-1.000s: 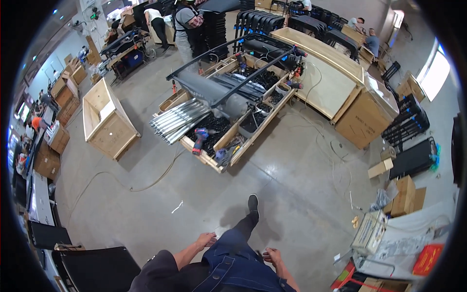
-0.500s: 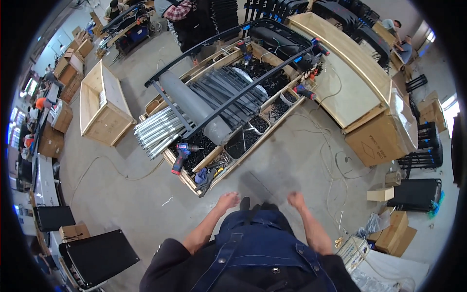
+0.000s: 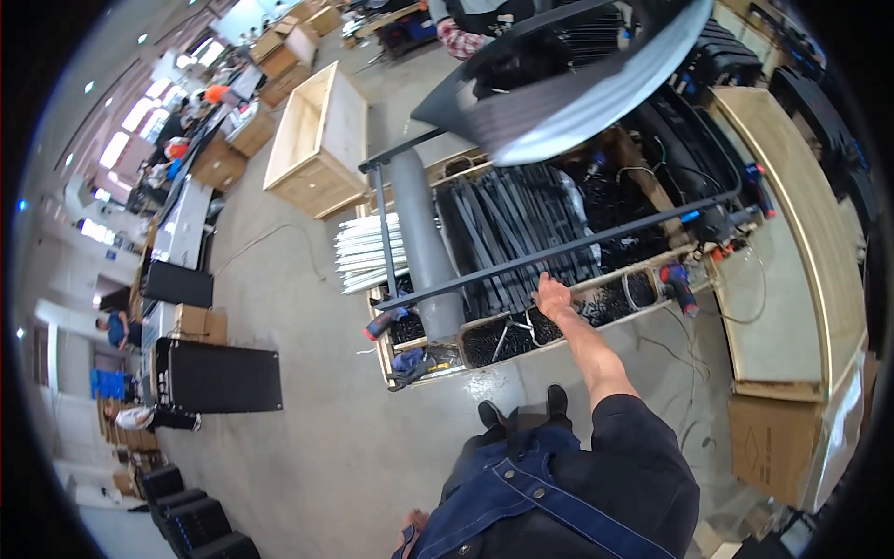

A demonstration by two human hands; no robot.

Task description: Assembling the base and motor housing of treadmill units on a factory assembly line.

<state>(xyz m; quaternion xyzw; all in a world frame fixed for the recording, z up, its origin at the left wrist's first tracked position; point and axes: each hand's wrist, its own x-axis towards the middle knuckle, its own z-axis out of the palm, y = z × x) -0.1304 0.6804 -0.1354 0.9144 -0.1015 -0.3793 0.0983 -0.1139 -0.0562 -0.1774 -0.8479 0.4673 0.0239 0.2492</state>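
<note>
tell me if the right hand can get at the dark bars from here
Likely yes: the right hand is close to the near ends of the dark bars. The rail crosses above them but seems to leave those ends free.

black frame (image 3: 596,238) and dark grey strips (image 3: 498,224) at the dial's centre; red-and-blue drill (image 3: 681,289) at three o'clock; tan cardboard box (image 3: 771,447) at four; navy apron (image 3: 489,494) with pale stitching at six; red-and-white checked sleeve (image 3: 459,39) at twelve.

grey floor (image 3: 326,447), bright windows (image 3: 115,151) at the far left
</note>
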